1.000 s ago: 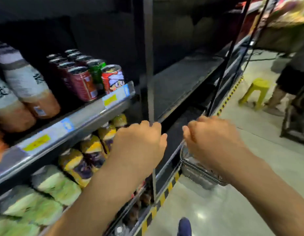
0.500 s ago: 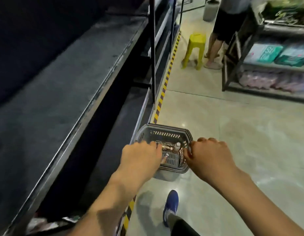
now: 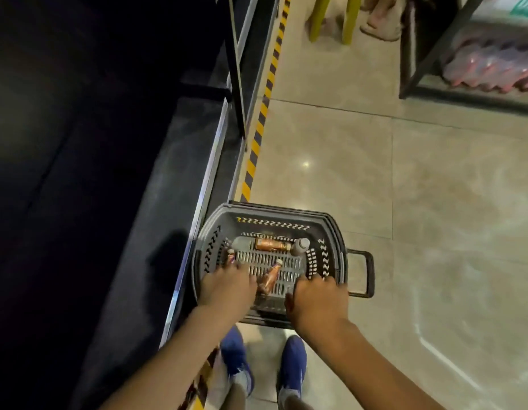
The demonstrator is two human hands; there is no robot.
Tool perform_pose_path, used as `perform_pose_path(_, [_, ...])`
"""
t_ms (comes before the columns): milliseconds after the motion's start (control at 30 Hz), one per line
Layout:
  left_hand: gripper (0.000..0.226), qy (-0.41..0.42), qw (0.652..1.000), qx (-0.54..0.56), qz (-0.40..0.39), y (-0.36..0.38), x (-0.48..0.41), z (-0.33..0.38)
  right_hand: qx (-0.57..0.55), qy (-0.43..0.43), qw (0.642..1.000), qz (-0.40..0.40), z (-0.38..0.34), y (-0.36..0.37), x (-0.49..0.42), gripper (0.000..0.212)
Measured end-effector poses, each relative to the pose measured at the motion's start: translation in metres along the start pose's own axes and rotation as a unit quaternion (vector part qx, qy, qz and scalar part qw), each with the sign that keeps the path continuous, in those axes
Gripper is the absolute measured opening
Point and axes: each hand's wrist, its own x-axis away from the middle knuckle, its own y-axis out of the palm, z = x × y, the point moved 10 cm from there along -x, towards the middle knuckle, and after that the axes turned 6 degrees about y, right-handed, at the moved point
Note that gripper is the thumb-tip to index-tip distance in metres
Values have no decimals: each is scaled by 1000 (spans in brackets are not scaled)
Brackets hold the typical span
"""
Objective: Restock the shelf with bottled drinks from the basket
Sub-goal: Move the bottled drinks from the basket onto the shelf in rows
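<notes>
Head view, looking steeply down. Grey plastic basket (image 3: 268, 216) sits on the tiled floor (image 3: 404, 202) at lower centre of the frame, just beside the dark shelf (image 3: 174, 202) that fills the left half. Shelf surface is very dim; nothing on it can be made out.

Inside the basket: one brown bottle (image 3: 270, 244) lies on its side along the far wall, a grey-capped bottle (image 3: 300, 247) just beside its right end. A second brown bottle (image 3: 269, 276) lies diagonally in the middle. A small bottle (image 3: 230, 256) at the left wall is partly covered by the left hand; label unreadable.

Left hand (image 3: 227, 287) is over the near left part of the basket, fingers curled downward; tips hidden, so I cannot tell whether they grip anything. Right hand (image 3: 317, 303) is over the near right rim, fingers bent down out of sight; grip also cannot be told. Both hands hide the near wall.

Basket handle (image 3: 366, 273) sticks out to the right, lying low.

Blue shoes (image 3: 292, 368) at bottom centre, partly cut by the forearms. Yellow-black floor tape (image 3: 262, 113) runs along the shelf base. Upper edge: yellow stool (image 3: 331, 19) legs only, top cut off; another person's feet (image 3: 378, 25) cropped. Upper right: a rack with pinkish packs (image 3: 487, 66), blurred.
</notes>
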Motion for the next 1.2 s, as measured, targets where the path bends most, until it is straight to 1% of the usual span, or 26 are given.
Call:
perform_pose_path(100, [37, -43, 998, 29, -37, 101, -92, -48, -20, 31, 997, -67, -23, 80, -110, 71])
perform_pose_path(200, [39, -73, 993, 22, -88, 203, -174, -88, -48, 52, 992, -107, -49, 163, -214, 69])
perform_pose_path(300, [38, -106, 988, 17, -112, 290, -242, -122, -77, 72, 985, -136, -74, 240, -303, 69])
perform_pose_path(367, [40, -136, 984, 34, -113, 342, -280, -143, -118, 91, 979, -140, -90, 287, -354, 71])
perform_pose_path(433, [45, -166, 978, 62, -107, 386, -309, -159, -192, 128, 964, -134, -102, 328, -395, 71])
perform_pose_path(467, [48, -181, 975, 83, -93, 401, -321, -165, -253, 158, 944, -136, -106, 348, -412, 67])
perform_pose_path(500, [52, -199, 970, 110, -82, 416, -331, -171, -326, 190, 916, -136, -111, 368, -429, 64])
perform_pose_path(533, [56, -220, 963, 136, -70, 427, -338, -176, -389, 223, 884, -136, -114, 390, -444, 66])
perform_pose_path(600, [64, -259, 950, 171, -36, 446, -352, -187, -484, 284, 819, -122, -119, 423, -469, 83])
perform_pose_path(633, [68, -277, 943, 182, -24, 455, -359, -191, -512, 309, 794, -115, -120, 436, -479, 92])
perform_pose_path(667, [70, -291, 937, 193, -16, 464, -365, -195, -529, 331, 774, -106, -120, 441, -482, 98])
perform_pose_path(733, [74, -303, 930, 205, -10, 476, -373, -197, -550, 363, 747, -89, -117, 445, -481, 94])
perform_pose_path(833, [69, -273, 942, 193, -13, 484, -379, -190, -574, 360, 733, -64, -108, 452, -479, 75])
perform_pose_path(900, [63, -280, 932, 227, -20, 487, -371, -189, -602, 338, 720, -73, -104, 453, -473, 62])
perform_pose_path(1000, [53, -310, 896, 312, -51, 479, -340, -179, -611, 302, 727, -83, -85, 426, -444, 45])
perform_pose_path(1067, [44, -296, 875, 377, -75, 456, -316, -157, -626, 273, 724, -98, -74, 391, -417, 40])
perform_pose_path(1100, [41, -282, 870, 395, -83, 436, -305, -145, -635, 256, 721, -107, -69, 367, -403, 39])
perform_pose_path(1133, [37, -266, 870, 406, -88, 412, -295, -133, -632, 240, 729, -111, -63, 339, -391, 38])
perform_pose_path(1200, [24, -230, 872, 422, -96, 352, -273, -106, -606, 198, 763, -107, -51, 274, -363, 38])
